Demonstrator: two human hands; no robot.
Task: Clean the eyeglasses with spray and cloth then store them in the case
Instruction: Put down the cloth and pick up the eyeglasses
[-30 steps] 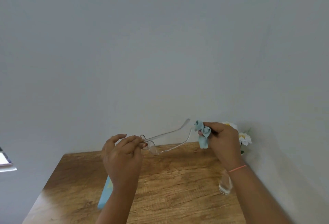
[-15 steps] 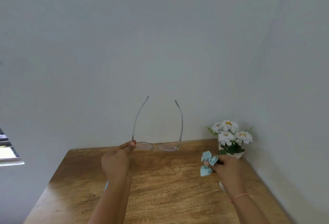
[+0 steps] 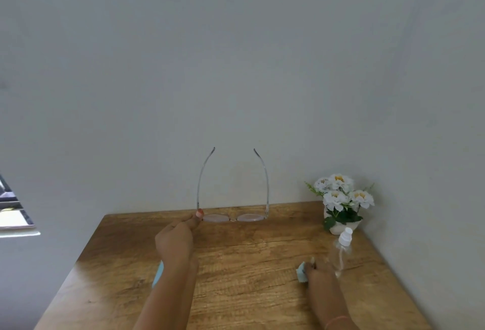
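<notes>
My left hand (image 3: 176,240) pinches the clear-framed eyeglasses (image 3: 233,217) at the left end of the frame and holds them above the far part of the wooden table (image 3: 244,290), both temples open and pointing up. My right hand (image 3: 319,270) is low over the table at the right and grips the bunched light blue cloth (image 3: 301,273). A clear spray bottle (image 3: 342,248) with a white nozzle stands just right of that hand. A light blue case (image 3: 158,274) shows only as a strip behind my left forearm.
A white pot of white flowers (image 3: 341,201) stands in the table's far right corner against the grey wall. A window edge (image 3: 13,211) shows at the left. The table's left edge runs diagonally.
My left hand turned the eyeglasses so that the temples point up. My right hand came off the temple tip and dropped to the table with the cloth, uncovering the spray bottle.
</notes>
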